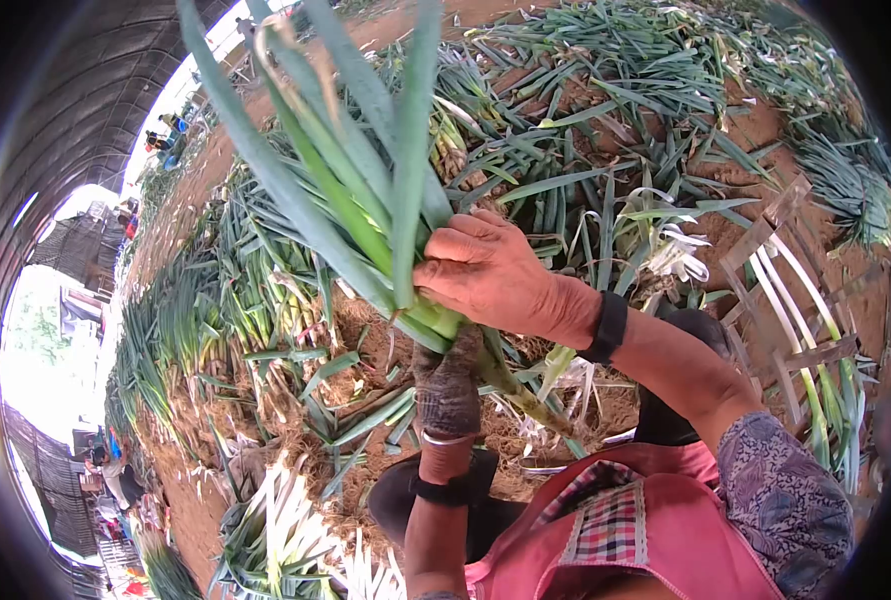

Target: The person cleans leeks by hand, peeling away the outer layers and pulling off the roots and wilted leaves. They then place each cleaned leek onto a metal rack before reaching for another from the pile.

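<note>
1. A big green onion (pixel 404 240) is being held up in front of the person, over the brown dirt (pixel 365 340); its long leaves are spreading up and to the left, and one thin tip is looking dry and tan
2. The right hand (pixel 500 275) is bare and is curling its fingers around the low part of the leaves; a black band (pixel 605 328) is going around that wrist
3. The left hand (pixel 447 375) is wearing a dark glove (pixel 447 405) and is gripping the onion just below the right hand; the two hands are sitting very close; a pale stem (pixel 525 395) is slanting down to the right, just beside the glove
4. Near the hands, loose leaves and thin roots are lying on the dirt; to the left, a row of onions (pixel 200 330) is leaning together, with the leaves pointing up and left
5. At the bottom left, white stalks (pixel 285 515) are lying in a heap; at the top, a big pile of leaves (pixel 625 60) is covering the ground; at the right, a wooden frame (pixel 820 353) is standing near some long white onions (pixel 813 415)
6. The person is wearing a pink apron (pixel 680 525) and a flowery sleeve (pixel 780 500); far off at the left, other people (pixel 170 130) are showing, too small to see well, and a dark roof (pixel 95 90) is curving over that side
</note>
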The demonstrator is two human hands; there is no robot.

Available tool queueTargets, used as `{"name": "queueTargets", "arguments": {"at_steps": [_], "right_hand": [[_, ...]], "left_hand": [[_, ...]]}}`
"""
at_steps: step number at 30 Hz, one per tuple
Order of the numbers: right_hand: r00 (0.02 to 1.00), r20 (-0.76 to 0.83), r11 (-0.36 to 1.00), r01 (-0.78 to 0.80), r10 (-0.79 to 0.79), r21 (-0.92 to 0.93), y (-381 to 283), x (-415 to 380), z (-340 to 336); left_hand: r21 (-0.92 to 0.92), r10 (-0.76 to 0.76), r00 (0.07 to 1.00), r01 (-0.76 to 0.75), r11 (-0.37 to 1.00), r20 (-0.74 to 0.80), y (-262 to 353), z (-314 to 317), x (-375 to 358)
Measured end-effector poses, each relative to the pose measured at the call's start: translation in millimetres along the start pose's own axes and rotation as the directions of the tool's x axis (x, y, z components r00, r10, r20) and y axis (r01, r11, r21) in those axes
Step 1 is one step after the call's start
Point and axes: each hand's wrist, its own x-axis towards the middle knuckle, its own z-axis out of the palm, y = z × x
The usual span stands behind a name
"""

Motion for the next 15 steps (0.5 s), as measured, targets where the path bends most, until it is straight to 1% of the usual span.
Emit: {"name": "queueTargets", "arguments": {"at_steps": [1, 2, 3, 5, 8, 9, 11, 12, 14, 15], "right_hand": [[1.0, -0.003, 1.0, 0.004, -0.004, 0.003, 1, -2, 0], [0.999, 0.051, 1.0, -0.002, 0.002, 0.0, 2, -4, 1], [0.999, 0.036, 1.0, 0.012, -0.012, -0.008, 2, -5, 2], [0.999, 0.006, 0.999, 0.034, -0.034, -0.03, 2, -7, 3], [0.997, 0.054, 0.992, 0.064, -0.058, -0.106, 2, -12, 3], [0.997, 0.068, 0.993, 0.055, -0.048, -0.107, 3, -13, 4], [0.995, 0.096, 0.994, 0.036, -0.026, -0.107, 3, -15, 8], [0.997, 0.072, 0.993, 0.025, -0.017, -0.115, 3, -16, 11], [1.0, 0.024, 0.991, 0.0, 0.003, -0.134, 3, -18, 17], [0.999, 0.03, 0.993, -0.017, 0.02, -0.119, 3, -21, 19]], "left_hand": [[0.03, -0.024, 1.0, 0.025, 0.999, -0.012, 8, 6, -3], [0.024, -0.061, 0.998, 0.061, 0.998, -0.024, 18, 13, -2], [0.019, -0.098, 0.995, 0.099, 0.995, -0.033, 24, 16, -1], [0.001, -0.109, 0.994, 0.109, 0.994, -0.031, 23, 16, 0], [-0.032, -0.104, 0.994, 0.103, 0.994, -0.035, 21, 18, 0], [-0.043, -0.097, 0.994, 0.096, 0.995, -0.039, 20, 18, 0], [-0.092, -0.073, 0.997, 0.073, 0.993, 0.002, 14, 15, -3], [-0.117, -0.06, 0.998, 0.062, 0.991, 0.023, 11, 13, -3], [-0.095, -0.106, 0.994, 0.108, 0.99, 0.027, 4, 9, 1], [-0.084, -0.128, 0.991, 0.13, 0.988, 0.028, 3, 9, 2]]}}
